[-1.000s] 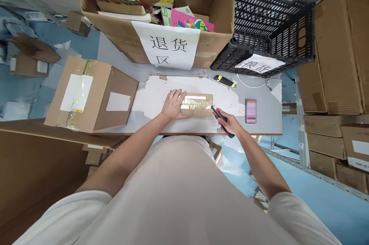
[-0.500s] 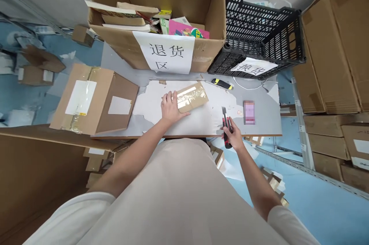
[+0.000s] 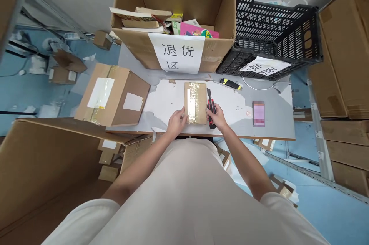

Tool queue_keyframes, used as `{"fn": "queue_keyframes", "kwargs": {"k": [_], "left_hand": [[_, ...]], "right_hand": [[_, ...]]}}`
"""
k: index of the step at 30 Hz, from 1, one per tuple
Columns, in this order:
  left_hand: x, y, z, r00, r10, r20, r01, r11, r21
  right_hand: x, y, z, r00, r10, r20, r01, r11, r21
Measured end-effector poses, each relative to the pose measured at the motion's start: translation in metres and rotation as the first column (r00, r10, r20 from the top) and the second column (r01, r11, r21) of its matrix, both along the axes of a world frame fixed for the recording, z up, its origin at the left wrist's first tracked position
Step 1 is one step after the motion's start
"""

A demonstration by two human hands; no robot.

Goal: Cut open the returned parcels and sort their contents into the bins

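Right fingers [image 3: 212,115] grasp a utility knife [image 3: 210,103], its handle partly hidden. Left fingers [image 3: 181,113] touch a taped parcel [image 3: 198,103]; their grip cannot be told. Parcel lies between both.

Bright light is glinting off the taped package [image 3: 196,103], shadow is darkening the carton [image 3: 57,162] at eight o'clock, and wide-angle distortion is stretching the edges.

The view comes from a camera on the person's head, facing forward and steeply down over the pale T-shirt [image 3: 196,191] that fills the bottom of the frame. The surface [image 3: 275,120] crosses the middle, fairly near, with the left hand [image 3: 175,124] and right hand [image 3: 218,117] central; wide coverage takes in blue floor [image 3: 340,214] on both sides.
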State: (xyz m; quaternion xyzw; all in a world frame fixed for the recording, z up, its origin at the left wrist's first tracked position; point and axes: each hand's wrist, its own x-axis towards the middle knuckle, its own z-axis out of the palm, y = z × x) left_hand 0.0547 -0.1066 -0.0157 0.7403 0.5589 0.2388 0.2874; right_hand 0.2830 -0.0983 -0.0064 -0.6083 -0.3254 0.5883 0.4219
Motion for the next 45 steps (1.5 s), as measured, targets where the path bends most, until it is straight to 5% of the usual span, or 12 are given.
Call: {"fn": "queue_keyframes", "kwargs": {"k": [6,10,13,17,20,22,24,26,28,32,37,45], "left_hand": [[0.009,0.072,0.007,0.997,0.060,-0.050,-0.063,0.996,-0.059],[0.026,0.143,0.005,0.993,-0.104,-0.060,0.102,0.994,-0.034],[0.031,0.162,0.001,0.980,-0.191,-0.057,0.186,0.979,-0.088],[0.018,0.135,0.003,0.990,0.071,-0.121,-0.082,0.992,-0.091],[0.001,0.093,0.009,0.935,0.265,-0.237,-0.314,0.928,-0.199],[-0.007,0.066,0.012,0.910,0.304,-0.281,-0.381,0.881,-0.281],[-0.010,0.048,0.013,0.901,0.340,-0.269,-0.399,0.893,-0.206],[-0.009,0.045,0.013,0.928,0.277,-0.248,-0.290,0.957,-0.020],[-0.007,0.053,0.013,0.958,0.053,-0.282,-0.023,0.994,0.108],[0.000,0.079,0.014,0.867,-0.321,-0.381,0.375,0.924,0.074],[0.006,0.085,0.015,0.856,-0.314,-0.411,0.367,0.928,0.055],[0.006,0.082,0.013,0.866,-0.308,-0.393,0.358,0.932,0.058]], "right_hand": [[0.004,-0.045,0.007,0.990,-0.120,-0.076,0.116,0.992,-0.059],[-0.006,-0.082,0.010,0.937,-0.232,-0.260,0.156,0.947,-0.282],[-0.015,-0.090,0.012,0.879,-0.278,-0.388,0.126,0.919,-0.374],[-0.007,-0.072,0.009,0.874,-0.317,-0.369,0.229,0.937,-0.265],[0.013,-0.046,0.002,0.885,-0.354,-0.303,0.330,0.935,-0.130],[0.025,-0.026,-0.002,0.912,-0.317,-0.261,0.312,0.948,-0.061],[0.032,-0.008,-0.005,0.948,-0.246,-0.203,0.246,0.969,-0.024],[0.036,0.004,-0.004,0.979,-0.164,-0.117,0.165,0.986,-0.005],[0.041,0.006,0.000,0.996,-0.091,0.008,0.091,0.996,0.003],[0.057,-0.012,0.009,0.961,0.097,0.259,-0.081,0.994,-0.070],[0.067,-0.036,0.013,0.940,0.205,0.271,-0.161,0.971,-0.175],[0.056,-0.025,0.015,0.963,0.200,0.180,-0.165,0.968,-0.191]]}}
